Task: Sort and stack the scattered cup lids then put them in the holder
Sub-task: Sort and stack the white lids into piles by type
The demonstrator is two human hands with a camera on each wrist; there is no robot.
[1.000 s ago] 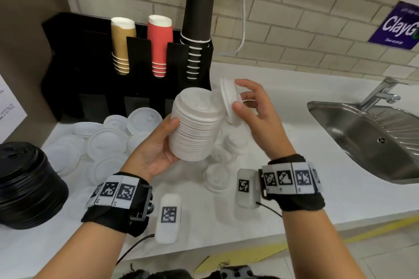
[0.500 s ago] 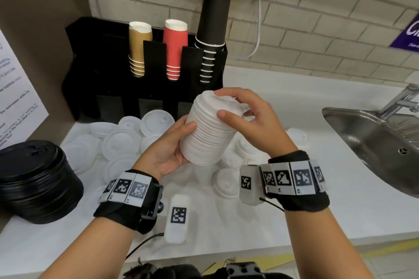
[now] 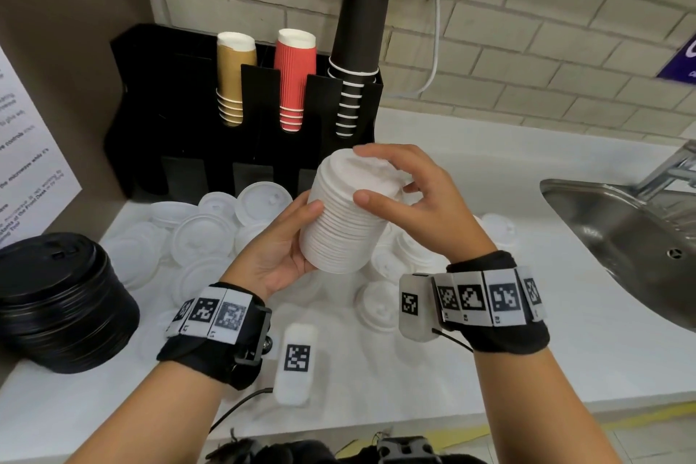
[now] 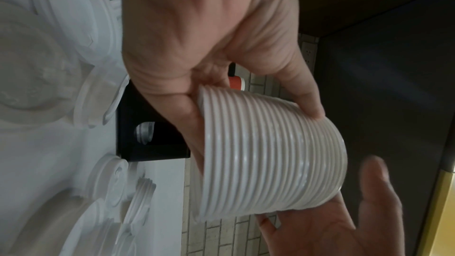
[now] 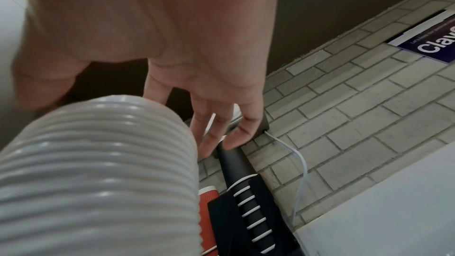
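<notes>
A tall stack of white cup lids [image 3: 346, 222] is held tilted above the counter. My left hand [image 3: 297, 234] grips its lower side, thumb in front and fingers behind; the left wrist view shows the ribbed stack [image 4: 270, 153] in that hand [image 4: 209, 46]. My right hand [image 3: 399, 192] hovers over the top lid with loosely bent fingers, the index over the far rim and the thumb beside the stack. In the right wrist view its fingers [image 5: 216, 124] reach past the stack [image 5: 98, 163] without closing on it. Loose white lids [image 3: 203, 237] lie scattered below. The black holder [image 3: 169, 105] stands behind.
Gold [image 3: 233, 75], red [image 3: 293, 75] and black [image 3: 357, 49] cup stacks sit in the holder's top slots. A pile of black lids [image 3: 60, 305] stands at the left. Smaller white lids [image 3: 380, 305] lie under my right wrist. A steel sink [image 3: 621, 230] is at the right.
My right hand brought a single white lid onto the top of the stack and pressed it down; its fingers have now loosened. The left hand kept holding the stack.
</notes>
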